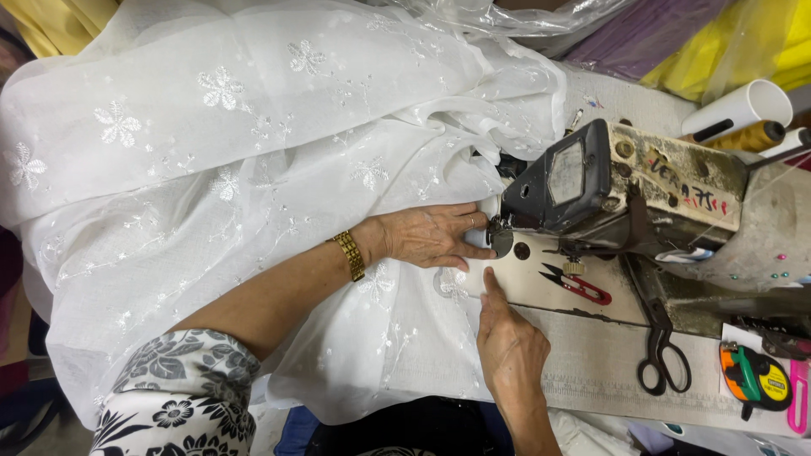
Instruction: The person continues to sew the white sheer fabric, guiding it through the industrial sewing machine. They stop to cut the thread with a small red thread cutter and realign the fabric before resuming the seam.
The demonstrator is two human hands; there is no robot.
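A big white cloth with sewn flowers fills the left and far part of the scene. It lies in soft heaps and runs right up to the sewing machine, which sits on the right side of the table. The machine is old and grey, with worn paint.

The left hand lies flat on the cloth, just left of the needle part of the machine. Its fingers are spread a little and press the cloth down; it grips nothing. A gold watch band sits on that wrist, and a sleeve with black and white flowers shows near the bottom left.

The right hand comes in from the near side. Its fingers are mostly tucked in, and one finger points far, touching the edge of the cloth by the machine's flat plate.

Black scissors lie on the table to the right of that hand. A round orange and green tape measure lies further right. Small red thread snips rest on the plate, near the needle.
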